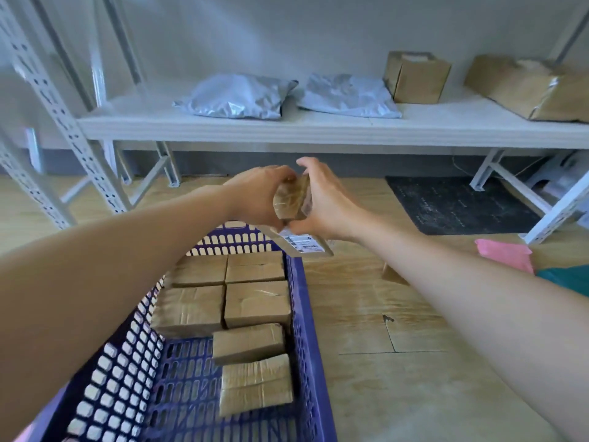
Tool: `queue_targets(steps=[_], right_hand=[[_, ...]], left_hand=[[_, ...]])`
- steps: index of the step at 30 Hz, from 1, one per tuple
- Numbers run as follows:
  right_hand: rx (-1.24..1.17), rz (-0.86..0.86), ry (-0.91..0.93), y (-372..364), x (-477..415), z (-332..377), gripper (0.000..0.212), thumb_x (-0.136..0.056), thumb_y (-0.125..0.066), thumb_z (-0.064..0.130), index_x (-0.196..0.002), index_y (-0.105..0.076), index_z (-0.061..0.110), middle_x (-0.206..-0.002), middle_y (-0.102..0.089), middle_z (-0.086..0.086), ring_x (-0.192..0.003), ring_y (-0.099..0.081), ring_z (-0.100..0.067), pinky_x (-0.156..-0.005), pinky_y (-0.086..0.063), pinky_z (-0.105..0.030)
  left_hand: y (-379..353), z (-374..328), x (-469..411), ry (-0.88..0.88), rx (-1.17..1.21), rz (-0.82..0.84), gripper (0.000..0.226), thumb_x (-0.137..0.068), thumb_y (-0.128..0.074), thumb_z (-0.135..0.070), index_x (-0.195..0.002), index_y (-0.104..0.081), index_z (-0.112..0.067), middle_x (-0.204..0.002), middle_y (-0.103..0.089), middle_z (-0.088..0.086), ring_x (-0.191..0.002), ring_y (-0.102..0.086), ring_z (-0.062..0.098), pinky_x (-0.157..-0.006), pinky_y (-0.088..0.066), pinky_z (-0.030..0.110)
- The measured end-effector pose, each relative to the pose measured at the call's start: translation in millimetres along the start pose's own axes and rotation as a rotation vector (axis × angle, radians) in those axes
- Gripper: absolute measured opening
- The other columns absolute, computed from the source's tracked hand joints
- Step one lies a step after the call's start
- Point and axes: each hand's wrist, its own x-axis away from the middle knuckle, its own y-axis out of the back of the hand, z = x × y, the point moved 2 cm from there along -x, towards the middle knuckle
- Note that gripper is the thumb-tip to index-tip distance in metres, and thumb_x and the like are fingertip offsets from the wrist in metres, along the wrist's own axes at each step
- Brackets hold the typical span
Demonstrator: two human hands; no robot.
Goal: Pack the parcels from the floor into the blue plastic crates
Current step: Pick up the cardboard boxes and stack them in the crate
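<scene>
A small brown taped parcel point(291, 199) is held up in the air between both hands, above the far end of the blue plastic crate point(302, 314). My left hand point(258, 194) grips its left side and my right hand point(322, 196) grips its right side. A flat brown parcel with a white label point(304, 244) lies just under the hands, on the crate's far right corner. Inside the crate sit several brown taped parcels point(255, 303), packed against the far end and along the right wall.
A white metal shelf point(318, 127) spans the back with two grey mailer bags point(237, 97) and two cardboard boxes point(414, 78). A black mat point(459, 204) lies on the wooden floor. Pink and teal flat items point(506, 253) lie at the right.
</scene>
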Motion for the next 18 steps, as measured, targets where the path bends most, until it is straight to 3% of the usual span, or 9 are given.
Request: queue_targets(steps=[3, 7, 13, 18], right_hand=[[-0.02, 0.042, 0.042, -12, -1, 28, 0.115, -0.059, -0.088, 0.039, -0.147, -0.016, 0.02, -0.149, -0.029, -0.002, -0.131, -0.037, -0.018, -0.101, -0.037, -0.032], [0.013, 0.129, 0.055, -35, 0, 44, 0.116, -0.059, -0.087, 0.045, -0.148, -0.015, 0.023, -0.151, -0.029, 0.002, -0.135, -0.035, -0.02, -0.106, -0.036, -0.04], [0.053, 0.231, 0.054, -75, 7, 38, 0.103, -0.063, -0.085, 0.041, -0.144, -0.024, 0.027, -0.142, -0.036, 0.006, -0.128, -0.04, -0.016, -0.096, -0.04, -0.034], [0.043, 0.288, 0.07, -105, 14, 39, 0.091, -0.066, -0.082, 0.036, -0.141, -0.03, 0.031, -0.136, -0.041, 0.007, -0.123, -0.041, -0.013, -0.099, -0.041, -0.039]], left_hand=[[10, 23, 26, 0.061, -0.022, 0.008, 0.092, -0.056, -0.086, -0.035, -0.135, -0.041, -0.02, -0.127, -0.055, -0.003, -0.11, -0.054, 0.02, -0.088, -0.042, 0.029], [10, 58, 62, 0.163, 0.053, 0.013, 0.089, -0.055, -0.087, -0.032, -0.13, -0.04, -0.018, -0.122, -0.054, -0.001, -0.103, -0.053, 0.02, -0.083, -0.045, 0.03], [-10, 110, 106, 0.291, 0.25, 0.067, 0.086, -0.054, -0.086, -0.029, -0.123, -0.035, -0.022, -0.12, -0.053, 0.002, -0.106, -0.055, 0.024, -0.093, -0.048, 0.045], [-38, 134, 129, 0.329, 0.36, 0.117, 0.087, -0.055, -0.086, -0.027, -0.125, -0.035, -0.022, -0.12, -0.052, -0.002, -0.109, -0.054, 0.021, -0.096, -0.047, 0.043]])
